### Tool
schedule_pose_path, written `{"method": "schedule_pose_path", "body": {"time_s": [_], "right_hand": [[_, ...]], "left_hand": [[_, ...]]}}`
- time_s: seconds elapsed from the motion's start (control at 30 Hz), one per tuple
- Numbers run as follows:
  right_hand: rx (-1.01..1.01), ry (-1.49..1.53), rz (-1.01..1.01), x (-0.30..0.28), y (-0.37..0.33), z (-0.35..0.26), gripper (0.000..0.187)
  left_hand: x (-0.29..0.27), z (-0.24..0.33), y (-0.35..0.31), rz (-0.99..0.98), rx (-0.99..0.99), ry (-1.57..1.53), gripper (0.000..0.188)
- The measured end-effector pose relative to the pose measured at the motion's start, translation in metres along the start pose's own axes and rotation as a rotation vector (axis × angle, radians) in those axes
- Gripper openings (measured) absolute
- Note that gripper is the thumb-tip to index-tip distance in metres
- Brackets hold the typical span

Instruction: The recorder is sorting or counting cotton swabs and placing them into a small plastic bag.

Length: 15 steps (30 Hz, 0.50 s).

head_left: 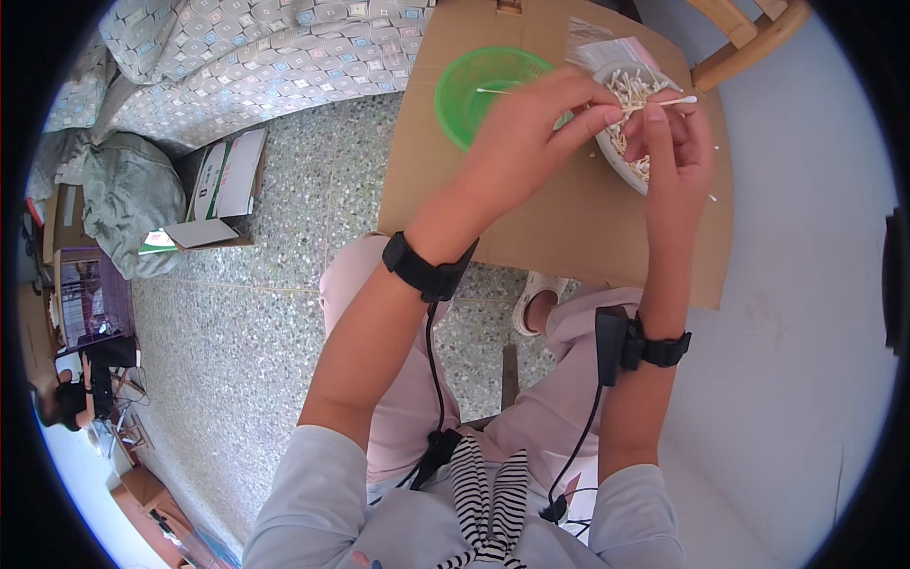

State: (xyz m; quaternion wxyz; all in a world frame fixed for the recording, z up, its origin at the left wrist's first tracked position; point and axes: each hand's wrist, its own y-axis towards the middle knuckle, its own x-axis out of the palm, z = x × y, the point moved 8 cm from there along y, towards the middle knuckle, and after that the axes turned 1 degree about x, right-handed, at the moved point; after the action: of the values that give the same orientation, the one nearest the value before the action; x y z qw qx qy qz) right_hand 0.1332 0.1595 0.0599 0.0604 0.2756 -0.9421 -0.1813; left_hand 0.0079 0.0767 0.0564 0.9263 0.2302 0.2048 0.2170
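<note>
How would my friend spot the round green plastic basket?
Find the big flat brown cardboard surface. Near its left edge in the picture sits the round green plastic basket. Bright green sets it apart from the white oval bowl of cotton swabs beside it.

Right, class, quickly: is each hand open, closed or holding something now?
Left hand: thumb and fingertips close together; whether gripping anything cannot be told.
Right hand: closed, holding a cotton swab.

Brown cardboard (569, 237) carries a green basket (455, 83) and a white bowl (618, 169)
</note>
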Motion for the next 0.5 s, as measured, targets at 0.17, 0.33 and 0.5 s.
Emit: {"method": "schedule_pose_path", "body": {"time_s": [0.17,0.33,0.5], "right_hand": [[0.002,-0.050,-0.019,0.005,-0.005,-0.009,0.011],[-0.104,0.033,0.060,-0.004,-0.007,-0.018,0.010],[-0.110,-0.038,0.034,0.001,-0.008,-0.022,0.012]], "left_hand": [[-0.008,0.003,0.000,0.017,0.012,0.024,0.017],[-0.008,0.010,0.001,0.035,0.045,0.083,0.015],[-0.003,0.009,0.000,0.005,0.051,0.129,0.017]]}}
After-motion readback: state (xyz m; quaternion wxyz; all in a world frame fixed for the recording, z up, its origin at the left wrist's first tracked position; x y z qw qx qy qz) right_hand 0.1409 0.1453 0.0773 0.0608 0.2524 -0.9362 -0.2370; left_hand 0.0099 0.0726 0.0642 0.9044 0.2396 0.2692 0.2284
